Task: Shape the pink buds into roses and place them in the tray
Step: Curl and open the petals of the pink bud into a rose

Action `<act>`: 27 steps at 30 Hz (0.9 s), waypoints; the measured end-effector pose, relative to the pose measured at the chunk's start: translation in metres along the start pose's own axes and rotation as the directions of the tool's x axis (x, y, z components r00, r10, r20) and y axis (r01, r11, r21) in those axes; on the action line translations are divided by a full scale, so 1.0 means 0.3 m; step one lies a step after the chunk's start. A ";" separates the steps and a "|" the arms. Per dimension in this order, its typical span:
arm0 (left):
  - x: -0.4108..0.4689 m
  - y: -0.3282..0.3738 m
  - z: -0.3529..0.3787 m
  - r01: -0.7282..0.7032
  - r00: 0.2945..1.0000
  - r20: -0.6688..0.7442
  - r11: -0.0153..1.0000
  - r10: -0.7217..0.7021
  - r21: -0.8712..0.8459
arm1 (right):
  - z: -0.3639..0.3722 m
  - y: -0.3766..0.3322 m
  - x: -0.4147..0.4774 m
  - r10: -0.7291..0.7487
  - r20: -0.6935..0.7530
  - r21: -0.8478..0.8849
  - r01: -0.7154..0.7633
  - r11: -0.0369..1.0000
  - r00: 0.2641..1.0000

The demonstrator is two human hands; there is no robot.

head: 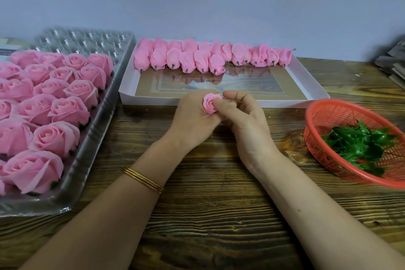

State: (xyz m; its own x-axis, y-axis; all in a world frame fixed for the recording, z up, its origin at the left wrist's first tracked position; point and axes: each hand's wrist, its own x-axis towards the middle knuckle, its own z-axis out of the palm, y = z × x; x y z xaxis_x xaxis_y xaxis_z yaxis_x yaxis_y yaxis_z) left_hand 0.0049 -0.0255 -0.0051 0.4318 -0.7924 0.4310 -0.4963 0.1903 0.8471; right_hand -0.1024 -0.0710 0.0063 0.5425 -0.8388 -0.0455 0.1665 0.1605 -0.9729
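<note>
1. We find the left hand (192, 114) gripping one pink bud (210, 105), fingers curled round its base, low over the table (219, 215).
2. The right hand (241, 120) pinches that bud's right edge, thumb on the petals.
3. Just beyond the hands stands one white box (306, 81). Its unshaped buds (197, 57) overlap in two rows and are too crowded for us to count.
4. At left is one clear tray (92, 149) with roses (54, 116) four across. Their total runs off frame.
5. At right is one red basket (324, 116) of green leaves (359, 144).
</note>
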 end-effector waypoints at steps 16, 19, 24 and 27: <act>-0.003 0.002 0.001 0.016 1.000 0.019 1.000 -0.016 0.006 | -0.002 -0.004 -0.005 -0.019 -0.024 -0.044 0.018 0.999 1.000; -0.005 0.013 0.004 -0.002 1.000 0.019 1.000 0.002 0.012 | -0.008 0.000 -0.002 -0.030 -0.021 -0.055 0.029 0.998 0.999; -0.006 0.007 0.002 -0.007 0.999 0.032 1.000 0.007 0.013 | -0.014 0.009 0.002 -0.048 -0.013 -0.075 0.047 0.996 0.999; -0.008 0.016 0.000 0.016 0.999 0.033 1.000 -0.017 0.014 | -0.014 0.011 0.004 -0.053 -0.012 -0.065 0.053 0.996 0.999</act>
State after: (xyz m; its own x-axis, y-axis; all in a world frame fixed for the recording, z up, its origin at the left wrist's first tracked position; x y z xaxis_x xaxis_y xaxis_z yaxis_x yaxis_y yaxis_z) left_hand 0.0013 -0.0227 -0.0022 0.4151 -0.8139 0.4066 -0.4994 0.1697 0.8496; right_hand -0.1046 -0.0739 0.0022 0.5232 -0.8522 0.0039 0.1406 0.0818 -0.9867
